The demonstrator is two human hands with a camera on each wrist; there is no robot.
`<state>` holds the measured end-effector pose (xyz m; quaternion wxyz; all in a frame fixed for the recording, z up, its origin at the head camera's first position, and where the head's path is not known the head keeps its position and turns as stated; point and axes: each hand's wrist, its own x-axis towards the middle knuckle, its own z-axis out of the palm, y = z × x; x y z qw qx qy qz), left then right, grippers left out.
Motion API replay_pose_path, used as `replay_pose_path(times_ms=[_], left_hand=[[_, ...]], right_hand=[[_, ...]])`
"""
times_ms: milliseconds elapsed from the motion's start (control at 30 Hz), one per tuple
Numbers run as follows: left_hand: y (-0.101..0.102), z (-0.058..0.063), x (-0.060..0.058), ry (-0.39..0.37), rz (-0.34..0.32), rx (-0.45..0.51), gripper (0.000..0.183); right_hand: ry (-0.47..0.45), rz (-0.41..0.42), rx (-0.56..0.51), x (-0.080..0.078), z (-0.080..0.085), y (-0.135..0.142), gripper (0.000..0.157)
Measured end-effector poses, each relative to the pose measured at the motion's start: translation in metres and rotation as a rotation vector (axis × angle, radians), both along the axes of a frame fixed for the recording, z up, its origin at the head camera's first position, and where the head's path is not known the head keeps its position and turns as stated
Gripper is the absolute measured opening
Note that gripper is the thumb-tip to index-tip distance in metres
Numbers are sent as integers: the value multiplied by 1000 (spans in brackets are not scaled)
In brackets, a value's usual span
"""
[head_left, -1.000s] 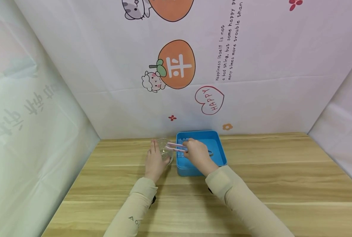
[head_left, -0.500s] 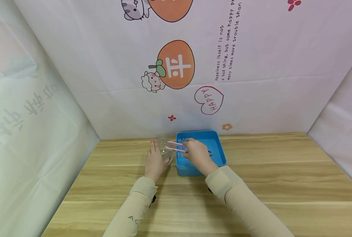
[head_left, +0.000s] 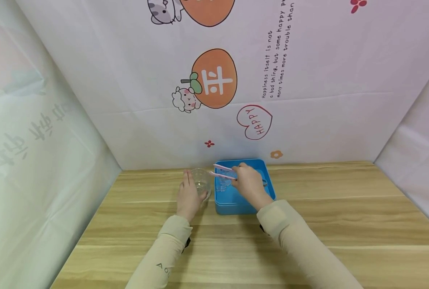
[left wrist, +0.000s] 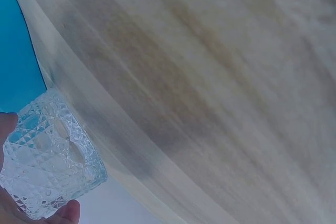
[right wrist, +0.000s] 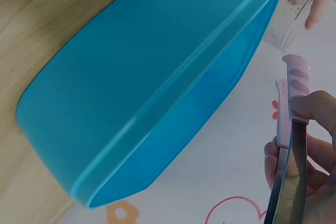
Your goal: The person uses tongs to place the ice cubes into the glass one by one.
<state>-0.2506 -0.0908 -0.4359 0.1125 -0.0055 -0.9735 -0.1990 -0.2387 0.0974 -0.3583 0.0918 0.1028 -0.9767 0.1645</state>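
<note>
My left hand [head_left: 189,197] holds a clear, diamond-patterned glass [left wrist: 58,156] on the table, thumb and fingers curled round its sides. Something small and pale shows inside the glass, too unclear to name. My right hand [head_left: 250,181] grips metal tongs [right wrist: 292,182] with pink tips. Those tips stand apart over the left rim of a blue box [head_left: 236,208], with nothing visible between them. Several clear, faceted pieces [head_left: 221,185] lie along the box's left side, partly covered by the tongs and hand in the head view.
The wood-grain table [head_left: 326,216] runs up to a white printed cloth [head_left: 308,128] behind the box and glass. A second cloth wall [head_left: 55,180] rises at the left. The box and glass stand close together at the table's back edge.
The tong tips, close together over the glass at first, parted there. My right hand has since moved right and back, bringing them to the box's left rim. The left hand and glass stay put.
</note>
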Motion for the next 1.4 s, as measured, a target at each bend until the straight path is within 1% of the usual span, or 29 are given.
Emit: replay_pose_path(times_ms=[200, 467, 633, 767, 1067, 1400], left_hand=[[-1, 0, 0, 0, 1, -10, 97], [0, 0, -1, -11, -8, 11, 96], [-1, -1, -1, -12, -11, 8, 96], [-1, -1, -2, -20, -10, -1, 96], [-1, 0, -3, -18, -3, -1, 96], [-2, -1, -3, -7, -3, 5, 95]], right_hand=[[-11, -27, 4, -5, -5, 11, 40], [-35, -49, 7, -10, -19, 22, 41], [-45, -60, 21, -13, -27, 29, 34], [-65, -59, 35, -13, -32, 34, 32], [-81, -58, 43, -13, -42, 39, 34], [-114, -65, 36, -13, -49, 38, 35]])
